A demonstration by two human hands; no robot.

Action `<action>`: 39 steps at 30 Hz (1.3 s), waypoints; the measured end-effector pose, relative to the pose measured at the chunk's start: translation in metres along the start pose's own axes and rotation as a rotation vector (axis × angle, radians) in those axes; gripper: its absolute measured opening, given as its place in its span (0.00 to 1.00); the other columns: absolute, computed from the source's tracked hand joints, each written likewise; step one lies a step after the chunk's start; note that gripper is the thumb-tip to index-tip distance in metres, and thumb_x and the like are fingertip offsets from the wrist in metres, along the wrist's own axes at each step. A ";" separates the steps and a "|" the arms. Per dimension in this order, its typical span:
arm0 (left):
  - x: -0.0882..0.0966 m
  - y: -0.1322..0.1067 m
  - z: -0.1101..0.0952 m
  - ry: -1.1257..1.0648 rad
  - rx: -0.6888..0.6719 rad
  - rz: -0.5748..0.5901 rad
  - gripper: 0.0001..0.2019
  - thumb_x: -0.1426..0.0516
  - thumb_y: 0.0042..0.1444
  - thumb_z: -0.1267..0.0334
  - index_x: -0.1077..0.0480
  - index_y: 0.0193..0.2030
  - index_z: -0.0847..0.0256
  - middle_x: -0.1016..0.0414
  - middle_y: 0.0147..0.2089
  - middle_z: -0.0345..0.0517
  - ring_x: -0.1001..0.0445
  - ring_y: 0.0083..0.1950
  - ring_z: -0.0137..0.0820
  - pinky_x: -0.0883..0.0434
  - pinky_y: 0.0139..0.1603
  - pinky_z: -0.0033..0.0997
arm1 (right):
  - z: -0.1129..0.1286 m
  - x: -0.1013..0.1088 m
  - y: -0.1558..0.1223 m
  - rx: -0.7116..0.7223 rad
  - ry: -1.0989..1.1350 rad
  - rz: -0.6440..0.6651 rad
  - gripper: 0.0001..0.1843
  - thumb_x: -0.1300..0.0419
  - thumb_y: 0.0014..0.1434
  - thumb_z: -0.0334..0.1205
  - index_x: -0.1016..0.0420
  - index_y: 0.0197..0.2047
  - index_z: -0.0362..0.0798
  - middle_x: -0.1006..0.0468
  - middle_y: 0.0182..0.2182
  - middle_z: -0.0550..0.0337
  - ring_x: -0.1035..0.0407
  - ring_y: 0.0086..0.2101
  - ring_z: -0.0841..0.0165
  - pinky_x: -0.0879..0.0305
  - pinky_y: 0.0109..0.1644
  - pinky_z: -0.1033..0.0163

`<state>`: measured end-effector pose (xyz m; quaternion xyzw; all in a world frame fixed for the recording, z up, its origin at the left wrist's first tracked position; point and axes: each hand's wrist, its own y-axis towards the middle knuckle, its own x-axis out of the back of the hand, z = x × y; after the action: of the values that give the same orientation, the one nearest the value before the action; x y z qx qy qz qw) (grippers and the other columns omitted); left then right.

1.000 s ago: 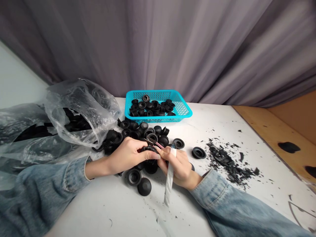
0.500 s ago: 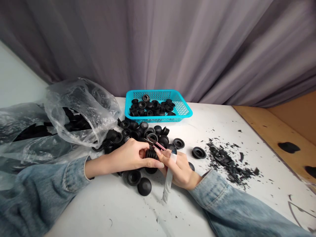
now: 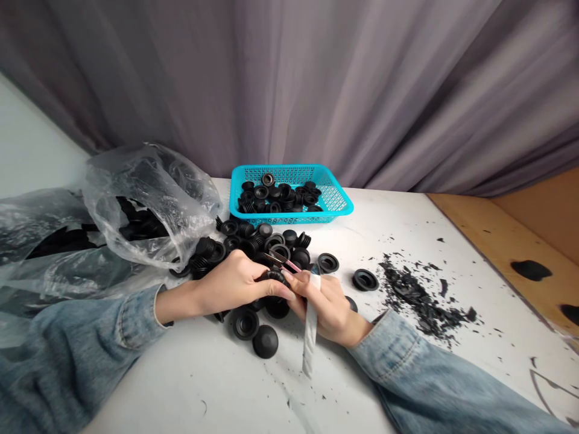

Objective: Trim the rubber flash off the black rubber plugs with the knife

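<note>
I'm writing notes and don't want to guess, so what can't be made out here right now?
All in the head view:
Held black part: mostly covered by the left hand.
Pink-tinged tool: its lower portion is hidden by the right hand.
Plastic bag: creased film obscures its dark contents.
Blue basket: its floor is largely hidden by black pieces.
Black scrap: cut off by the right edge.

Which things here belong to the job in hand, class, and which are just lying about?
Probably in the job: the black plug in the left hand; the pinkish metal tool in the right hand; the plug heap; the blue basket holding plugs; perhaps the clear bag.

Apparently lying about: the black scraps; the flat black piece on the brown board.
</note>
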<state>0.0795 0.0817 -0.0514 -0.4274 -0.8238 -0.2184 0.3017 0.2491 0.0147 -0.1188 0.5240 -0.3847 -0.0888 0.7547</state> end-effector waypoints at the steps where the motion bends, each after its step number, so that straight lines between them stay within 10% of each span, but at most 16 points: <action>1: 0.001 0.001 0.000 0.013 0.005 0.016 0.23 0.44 0.54 0.54 0.37 0.13 0.67 0.48 0.14 0.33 0.49 0.19 0.19 0.49 0.19 0.21 | 0.000 0.000 0.001 -0.002 0.009 0.006 0.14 0.46 0.57 0.26 0.34 0.48 0.41 0.24 0.25 0.55 0.29 0.23 0.68 0.34 0.22 0.66; 6: 0.011 0.004 0.003 -0.055 0.112 0.196 0.24 0.42 0.52 0.51 0.41 0.14 0.66 0.52 0.16 0.33 0.52 0.19 0.19 0.52 0.17 0.21 | 0.003 0.004 0.003 -0.142 0.175 0.077 0.12 0.48 0.58 0.30 0.31 0.45 0.45 0.24 0.25 0.59 0.29 0.24 0.71 0.32 0.27 0.67; 12: 0.014 0.008 0.006 -0.149 0.218 0.313 0.22 0.42 0.50 0.50 0.37 0.16 0.66 0.43 0.14 0.34 0.46 0.15 0.19 0.50 0.14 0.19 | -0.003 0.009 0.010 -0.849 0.714 0.084 0.25 0.61 0.67 0.47 0.26 0.47 0.45 0.31 0.15 0.65 0.41 0.13 0.76 0.42 0.16 0.69; 15: 0.011 0.009 0.008 -0.134 0.266 0.341 0.23 0.42 0.49 0.49 0.37 0.15 0.66 0.43 0.12 0.34 0.45 0.14 0.19 0.50 0.13 0.20 | -0.006 0.009 0.017 -1.053 0.995 0.070 0.20 0.51 0.63 0.50 0.24 0.40 0.44 0.29 0.16 0.64 0.42 0.12 0.77 0.46 0.13 0.71; 26: 0.006 0.010 0.010 -0.049 0.266 0.346 0.26 0.41 0.47 0.46 0.40 0.12 0.65 0.41 0.11 0.34 0.46 0.13 0.19 0.50 0.13 0.20 | -0.009 0.008 0.018 -1.045 1.142 0.162 0.08 0.35 0.51 0.39 0.28 0.26 0.44 0.23 0.26 0.61 0.38 0.16 0.79 0.42 0.15 0.72; 31: 0.006 0.009 0.010 -0.038 0.328 0.351 0.28 0.43 0.46 0.41 0.39 0.11 0.65 0.45 0.08 0.34 0.47 0.12 0.19 0.50 0.13 0.21 | -0.010 0.009 0.017 -0.973 1.127 0.222 0.08 0.36 0.52 0.34 0.27 0.23 0.44 0.20 0.38 0.54 0.27 0.33 0.70 0.31 0.31 0.66; 39: 0.004 0.009 0.009 -0.013 0.384 0.366 0.29 0.44 0.47 0.42 0.39 0.10 0.64 0.45 0.07 0.35 0.47 0.11 0.20 0.49 0.13 0.22 | -0.007 0.010 0.021 -1.029 1.125 0.210 0.11 0.37 0.52 0.34 0.30 0.21 0.45 0.19 0.29 0.58 0.24 0.38 0.63 0.29 0.38 0.60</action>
<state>0.0826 0.0943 -0.0545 -0.5056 -0.7611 0.0031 0.4064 0.2554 0.0231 -0.0970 0.0340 0.0991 0.0952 0.9899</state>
